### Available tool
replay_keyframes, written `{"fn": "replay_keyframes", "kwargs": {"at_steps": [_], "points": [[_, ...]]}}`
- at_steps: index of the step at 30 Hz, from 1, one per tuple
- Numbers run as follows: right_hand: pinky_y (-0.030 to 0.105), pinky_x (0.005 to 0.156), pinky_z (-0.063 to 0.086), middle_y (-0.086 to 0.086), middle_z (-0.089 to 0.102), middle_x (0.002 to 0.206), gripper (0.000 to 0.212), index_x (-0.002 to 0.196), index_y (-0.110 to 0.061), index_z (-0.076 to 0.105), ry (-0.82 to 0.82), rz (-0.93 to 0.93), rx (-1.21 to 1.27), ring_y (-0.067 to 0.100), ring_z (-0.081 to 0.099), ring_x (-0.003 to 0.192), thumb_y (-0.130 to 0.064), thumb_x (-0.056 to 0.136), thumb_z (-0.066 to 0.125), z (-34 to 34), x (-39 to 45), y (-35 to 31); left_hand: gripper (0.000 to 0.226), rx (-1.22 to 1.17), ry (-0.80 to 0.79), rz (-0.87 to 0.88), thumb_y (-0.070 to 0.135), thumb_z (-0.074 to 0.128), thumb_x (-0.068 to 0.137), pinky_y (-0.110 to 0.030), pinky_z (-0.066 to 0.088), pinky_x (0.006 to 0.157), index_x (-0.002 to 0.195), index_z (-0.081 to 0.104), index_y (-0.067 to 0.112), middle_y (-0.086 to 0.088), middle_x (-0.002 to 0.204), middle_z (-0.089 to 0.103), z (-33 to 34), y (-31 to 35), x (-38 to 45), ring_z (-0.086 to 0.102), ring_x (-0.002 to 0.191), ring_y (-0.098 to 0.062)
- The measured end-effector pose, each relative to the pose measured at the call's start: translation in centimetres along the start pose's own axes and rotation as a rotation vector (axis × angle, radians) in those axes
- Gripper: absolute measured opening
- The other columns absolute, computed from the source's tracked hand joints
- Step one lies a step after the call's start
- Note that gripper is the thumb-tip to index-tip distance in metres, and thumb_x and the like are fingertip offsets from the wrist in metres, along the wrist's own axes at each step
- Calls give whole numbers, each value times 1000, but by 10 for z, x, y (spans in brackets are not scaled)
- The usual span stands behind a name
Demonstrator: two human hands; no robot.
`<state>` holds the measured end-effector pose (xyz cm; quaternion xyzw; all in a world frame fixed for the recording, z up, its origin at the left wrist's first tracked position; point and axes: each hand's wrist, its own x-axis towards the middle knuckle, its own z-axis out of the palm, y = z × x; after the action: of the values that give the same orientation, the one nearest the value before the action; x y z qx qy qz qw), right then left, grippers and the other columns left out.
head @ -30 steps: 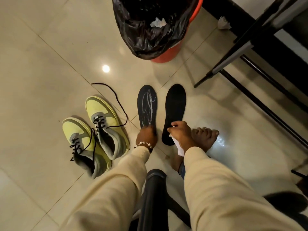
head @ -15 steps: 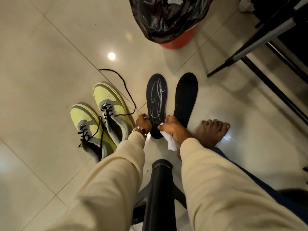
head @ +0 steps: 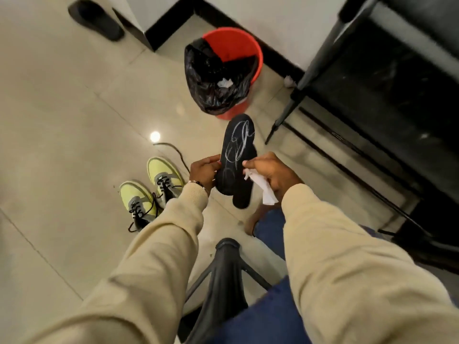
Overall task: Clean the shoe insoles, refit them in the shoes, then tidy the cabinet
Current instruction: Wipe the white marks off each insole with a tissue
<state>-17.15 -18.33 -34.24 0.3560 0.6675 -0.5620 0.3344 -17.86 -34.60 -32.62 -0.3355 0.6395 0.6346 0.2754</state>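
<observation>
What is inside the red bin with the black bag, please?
In the red bin, the black bag holds one crumpled white paper. The bag's folds hide whatever lies deeper, so I cannot tell if there is more.

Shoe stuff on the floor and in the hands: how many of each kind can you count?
Yellow shoes: 2
Black insoles: 2, scribbled one held up, plain one behind it
Black slipper: 1
White wipe: 1
Total: 6

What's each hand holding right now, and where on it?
The left hand grips the scribbled insole by its left edge near the heel. The right hand holds a crumpled white tissue in its fingers.
</observation>
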Motion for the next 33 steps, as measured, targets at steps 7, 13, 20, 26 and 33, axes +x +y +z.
{"fn": "replay_keyframes", "kwargs": {"at_steps": [7, 13, 20, 26, 33], "points": [[32, 71, 50, 10, 65, 71, 21, 69, -3, 63, 123, -351, 177, 19, 60, 65, -17, 81, 74, -55, -145, -40, 28, -55, -72, 350, -4, 53, 88, -32, 58, 75, 110, 70, 2, -2, 90, 74, 20, 48, -117, 69, 78, -14], [36, 75, 51, 22, 67, 83, 30, 88, 13, 67, 213, -644, 276, 23, 61, 72, -17, 85, 69, -80, -257, -26, 31, -149, -185, 599, -7, 56, 85, -45, 53, 92, 114, 67, -1, -15, 108, 70, 38, 67, -206, 66, 101, -30], [24, 62, 51, 7, 69, 79, 8, 86, -7, 69, 442, -792, 530, 11, 63, 65, -15, 84, 70, -136, -355, 39, 29, -78, -502, 699, -6, 54, 90, -31, 57, 80, 118, 63, -4, -13, 101, 70, 114, 62, -291, 68, 86, -20], [23, 55, 50, 8, 67, 77, 11, 88, -4, 67, 746, -748, 783, 15, 62, 67, -12, 82, 72, -199, -404, 130, 30, 209, -846, 660, -1, 49, 95, -39, 52, 94, 123, 60, -1, -15, 115, 67, 209, 16, -348, 65, 104, -24], [20, 53, 51, 0, 71, 70, 18, 92, -7, 65, 999, -583, 1056, 10, 66, 62, -1, 77, 72, -251, -429, 248, 37, 546, -1102, 705, 2, 50, 96, -37, 49, 99, 133, 52, 1, -15, 125, 61, 314, -72, -378, 61, 113, -24]]}}
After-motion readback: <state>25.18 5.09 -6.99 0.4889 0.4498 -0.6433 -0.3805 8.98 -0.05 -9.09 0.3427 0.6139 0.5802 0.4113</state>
